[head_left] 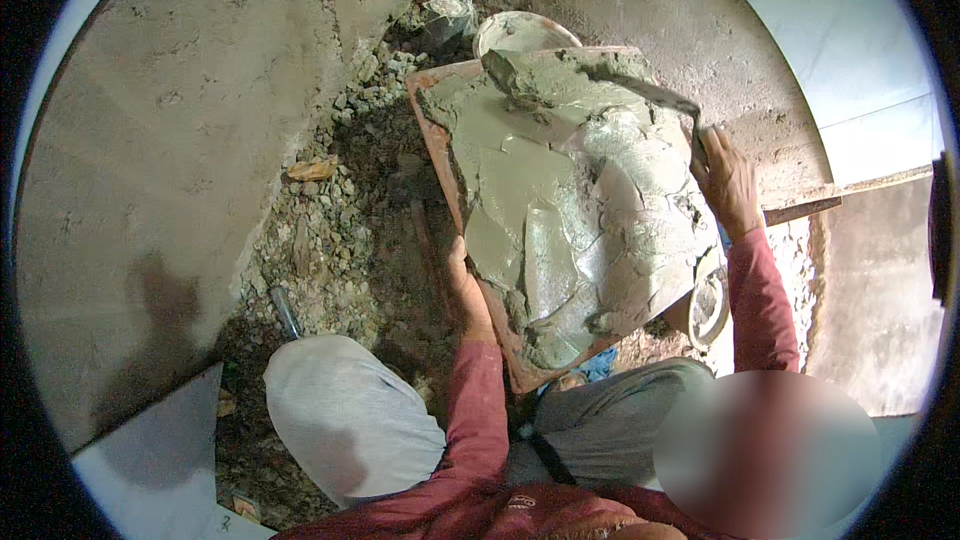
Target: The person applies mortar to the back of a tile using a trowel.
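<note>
Centrally, both hands grip the mortar-coated reddish square tile (560,210): left hand (465,290) on its lower-left edge, right hand (728,180) on its right edge.

Rubble (330,210) heaped left of centre, a white bucket (520,32) at the top, a pale tile (160,460) lower left, and concrete wall (180,90) filling the upper left.

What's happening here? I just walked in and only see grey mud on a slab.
A person in red sleeves holds a large tile tilted, its back thickly coated with wet grey mortar. The left hand grips its near-left edge, the right hand its far-right edge. Rubble lies below; a mortar-smeared bucket stands behind it.
</note>
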A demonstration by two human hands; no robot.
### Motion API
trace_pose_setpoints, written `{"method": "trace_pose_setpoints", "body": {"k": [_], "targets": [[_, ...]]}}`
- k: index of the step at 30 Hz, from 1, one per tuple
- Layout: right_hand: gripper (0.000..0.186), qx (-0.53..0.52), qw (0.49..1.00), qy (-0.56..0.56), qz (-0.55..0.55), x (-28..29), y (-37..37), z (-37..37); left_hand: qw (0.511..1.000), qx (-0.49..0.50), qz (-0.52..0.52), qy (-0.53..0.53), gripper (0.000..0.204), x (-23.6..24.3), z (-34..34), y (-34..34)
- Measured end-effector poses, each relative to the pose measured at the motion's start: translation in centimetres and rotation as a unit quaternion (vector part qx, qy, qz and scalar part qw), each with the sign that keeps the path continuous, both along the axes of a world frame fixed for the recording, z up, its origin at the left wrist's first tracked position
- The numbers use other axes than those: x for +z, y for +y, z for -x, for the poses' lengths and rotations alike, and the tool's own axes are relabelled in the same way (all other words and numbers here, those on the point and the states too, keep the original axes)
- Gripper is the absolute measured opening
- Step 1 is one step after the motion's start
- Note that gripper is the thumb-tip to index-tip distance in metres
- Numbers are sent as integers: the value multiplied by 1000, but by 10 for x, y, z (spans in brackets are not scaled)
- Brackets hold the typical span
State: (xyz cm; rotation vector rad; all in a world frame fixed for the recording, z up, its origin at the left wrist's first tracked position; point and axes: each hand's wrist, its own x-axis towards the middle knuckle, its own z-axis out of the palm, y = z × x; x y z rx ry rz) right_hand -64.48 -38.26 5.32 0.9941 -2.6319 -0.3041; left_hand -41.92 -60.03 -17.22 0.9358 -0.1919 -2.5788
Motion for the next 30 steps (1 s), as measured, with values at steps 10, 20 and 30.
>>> {"method": "trace_pose_setpoints", "body": {"k": [10,20,30], "targets": [[20,80,991,-107,16,-10,-130,88,999,13,-22,39,45,12,0,-3],[30,87,990,-105,-34,-60,-211,156,999,-12,-29,12,50,-6,0,1],[25,137,969,-187,-81,-82,-217,189,999,-6,27,-43,51,-27,-1,7]]}}
